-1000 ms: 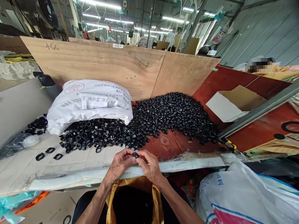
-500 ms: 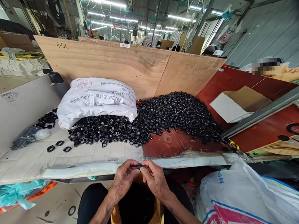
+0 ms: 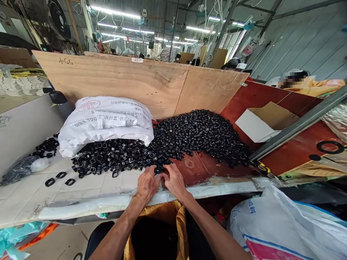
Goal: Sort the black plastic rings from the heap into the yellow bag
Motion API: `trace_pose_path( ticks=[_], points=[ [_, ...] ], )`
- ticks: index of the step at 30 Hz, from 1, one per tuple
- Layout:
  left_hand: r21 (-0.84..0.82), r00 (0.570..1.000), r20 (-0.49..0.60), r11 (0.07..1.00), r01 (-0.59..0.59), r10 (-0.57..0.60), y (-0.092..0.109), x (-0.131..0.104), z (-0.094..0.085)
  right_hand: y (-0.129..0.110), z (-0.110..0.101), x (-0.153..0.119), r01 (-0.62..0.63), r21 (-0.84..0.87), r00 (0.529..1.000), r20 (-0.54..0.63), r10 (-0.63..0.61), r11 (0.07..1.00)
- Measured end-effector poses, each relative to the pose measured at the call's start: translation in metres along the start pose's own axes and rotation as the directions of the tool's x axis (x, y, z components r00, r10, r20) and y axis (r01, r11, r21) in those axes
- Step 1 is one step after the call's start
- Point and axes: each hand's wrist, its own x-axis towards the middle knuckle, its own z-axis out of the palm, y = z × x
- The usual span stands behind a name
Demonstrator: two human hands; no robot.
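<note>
My left hand (image 3: 147, 183) rests on the worktop's front part, its fingertips at the near edge of a pile of black rings (image 3: 106, 160). My right hand (image 3: 174, 182) is close beside it, fingers stretched forward to the place where the rings meet a heap of small black parts (image 3: 199, 133). The two thumbs nearly touch. Both hands look open; no held piece shows, though the fingertips are partly hidden. Below my forearms an orange-yellow bag (image 3: 181, 224) stands open between my legs, its inside dark.
A white printed sack (image 3: 105, 121) lies behind the rings. Several loose rings (image 3: 61, 175) and a dark plastic bag (image 3: 17, 169) are at left. A wooden board (image 3: 126, 82) closes the back. At right are a cardboard box (image 3: 258, 123), a metal bar (image 3: 301, 120) and a large white bag (image 3: 267, 217).
My hands have moved forward from above the bag to the pile's near edge. The small black piece held between both hands before no longer shows. The view has shifted slightly.
</note>
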Motion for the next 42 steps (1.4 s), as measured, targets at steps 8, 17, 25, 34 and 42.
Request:
trace_pose_path(
  ticks=[8, 17, 25, 34, 42],
  points=[
    [0.082, 0.995, 0.027, 0.992, -0.095, 0.093, -0.003, -0.003, 0.010, -0.001, 0.006, -0.008, 0.026, -0.077, 0.997, 0.080, -0.020, 0.997],
    [-0.173, 0.998, 0.009, 0.983, -0.055, 0.058, -0.008, -0.014, 0.000, -0.003, -0.012, -0.009, -0.086, 0.416, 0.995, 0.078, 0.058, 0.905],
    [-0.419, 0.992, 0.125, 0.906, 0.067, -0.016, -0.003, -0.018, -0.004, -0.004, -0.014, -0.010, -0.161, 0.635, 0.987, 0.107, 0.120, 0.756],
    [-0.648, 0.978, 0.208, 0.749, 0.141, -0.005, -0.003, -0.017, -0.008, -0.003, -0.012, -0.013, -0.214, 0.634, 0.977, 0.158, 0.147, 0.743],
    [-0.580, 0.986, 0.109, 0.813, -0.041, 0.127, -0.002, -0.017, -0.014, -0.014, -0.017, -0.014, -0.118, 0.476, 0.989, 0.133, 0.062, 0.872]
  ],
)
